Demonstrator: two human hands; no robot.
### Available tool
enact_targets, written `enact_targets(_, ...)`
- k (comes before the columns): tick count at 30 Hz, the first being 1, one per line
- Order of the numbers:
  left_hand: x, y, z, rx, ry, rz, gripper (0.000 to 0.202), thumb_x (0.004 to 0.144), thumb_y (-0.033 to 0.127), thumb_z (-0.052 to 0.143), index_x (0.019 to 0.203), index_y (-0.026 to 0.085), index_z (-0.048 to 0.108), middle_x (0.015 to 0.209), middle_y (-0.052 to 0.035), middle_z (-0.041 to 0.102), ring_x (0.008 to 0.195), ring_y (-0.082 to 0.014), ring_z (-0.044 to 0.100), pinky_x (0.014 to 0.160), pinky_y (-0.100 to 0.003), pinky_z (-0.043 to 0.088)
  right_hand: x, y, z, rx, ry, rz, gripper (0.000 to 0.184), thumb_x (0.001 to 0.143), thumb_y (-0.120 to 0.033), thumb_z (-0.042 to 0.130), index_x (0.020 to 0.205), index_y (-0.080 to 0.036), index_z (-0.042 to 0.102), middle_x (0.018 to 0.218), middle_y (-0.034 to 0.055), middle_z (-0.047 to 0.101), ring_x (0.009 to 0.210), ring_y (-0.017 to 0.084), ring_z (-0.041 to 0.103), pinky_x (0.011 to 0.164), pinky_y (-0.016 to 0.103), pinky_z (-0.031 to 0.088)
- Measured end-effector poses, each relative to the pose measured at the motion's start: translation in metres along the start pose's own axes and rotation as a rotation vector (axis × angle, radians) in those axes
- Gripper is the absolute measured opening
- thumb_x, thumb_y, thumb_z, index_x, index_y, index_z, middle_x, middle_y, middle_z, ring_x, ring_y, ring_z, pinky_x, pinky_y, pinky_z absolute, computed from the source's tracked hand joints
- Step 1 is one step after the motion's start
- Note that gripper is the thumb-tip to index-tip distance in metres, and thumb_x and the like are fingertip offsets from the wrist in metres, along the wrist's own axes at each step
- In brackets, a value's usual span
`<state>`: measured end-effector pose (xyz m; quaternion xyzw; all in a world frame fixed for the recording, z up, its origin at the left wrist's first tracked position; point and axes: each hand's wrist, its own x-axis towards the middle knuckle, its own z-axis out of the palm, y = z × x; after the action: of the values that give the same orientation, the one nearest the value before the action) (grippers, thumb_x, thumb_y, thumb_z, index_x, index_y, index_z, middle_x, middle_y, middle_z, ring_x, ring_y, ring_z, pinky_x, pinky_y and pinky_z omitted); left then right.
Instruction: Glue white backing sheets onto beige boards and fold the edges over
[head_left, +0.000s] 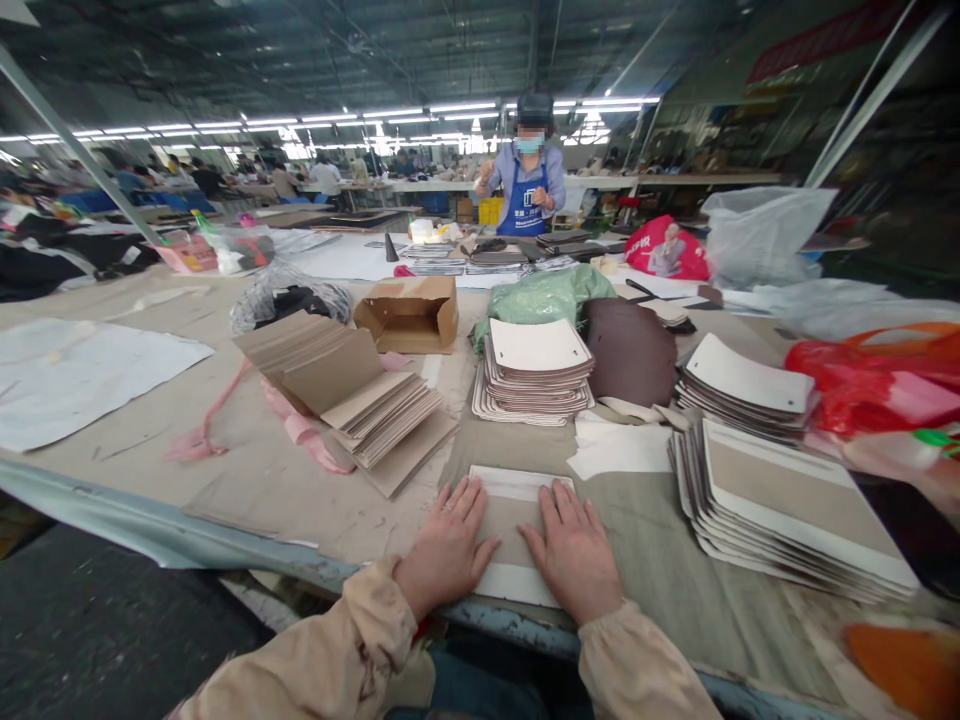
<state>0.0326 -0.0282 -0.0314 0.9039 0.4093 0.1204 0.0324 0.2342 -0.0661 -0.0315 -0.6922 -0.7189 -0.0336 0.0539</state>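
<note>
My left hand [448, 545] and my right hand [574, 550] lie flat, fingers stretched out, on a tan and white cut panel [511, 520] at the near edge of the work table [247, 470]. Neither hand grips anything. A fanned pile of tan card pieces [352, 395] sits to the left. Just beyond the panel is a stack of white-faced shaped pieces [536, 375]. A larger stack of tan and white panels [780, 505] lies to my right.
An open cardboard box [411, 312], a brown leather piece [630, 350], a green plastic bag [544, 295], red bags [870, 375] and pink strips [300, 430] crowd the table. A person in a blue apron [529, 180] stands at the far end.
</note>
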Motion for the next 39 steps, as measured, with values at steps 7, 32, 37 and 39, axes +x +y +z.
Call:
enact_targets(7,0.000,-0.002,0.001,-0.060,-0.009,-0.018,0.060,0.089,0.044,0.047,0.138,0.011,0.037,0.146,-0.0176,0.036,0.137,-0.0306,0.030,0.110,-0.051,0.029,-0.001,0.001,0.003,0.078,0.017,0.018,0.055,0.090,-0.044,0.047,0.133,-0.008,0.048,0.140,0.0201,0.043,0.130,0.032,0.039,0.107,0.048,0.032)
enact_targets(32,0.029,0.013,-0.037,-1.821,0.126,-0.580,0.044,0.080,0.043,0.065,0.113,0.013,0.062,0.102,-0.0129,0.070,0.098,-0.0251,0.065,0.082,-0.033,0.051,-0.005,0.032,-0.027,1.830,0.258,0.539,0.039,0.068,-0.039,0.075,0.102,-0.021,0.067,0.104,0.0052,0.070,0.095,0.023,0.063,0.085,0.033,0.049)
enact_targets(37,0.041,0.039,-0.056,-1.778,0.105,-0.667,0.044,0.073,0.048,0.071,0.097,0.012,0.068,0.080,-0.0095,0.072,0.074,-0.0222,0.068,0.063,-0.028,0.052,-0.022,0.043,-0.052,1.797,0.340,0.472,0.035,0.070,-0.039,0.075,0.101,-0.021,0.069,0.102,0.0052,0.070,0.094,0.022,0.061,0.085,0.031,0.047)
enact_targets(39,0.042,0.048,-0.059,-1.770,0.107,-0.677,0.043,0.071,0.048,0.072,0.096,0.013,0.069,0.078,-0.0081,0.073,0.070,-0.0212,0.068,0.060,-0.027,0.051,-0.030,0.048,-0.060,1.783,0.343,0.446,0.034,0.073,-0.040,0.073,0.101,-0.022,0.068,0.102,0.0053,0.069,0.094,0.022,0.060,0.083,0.031,0.046)
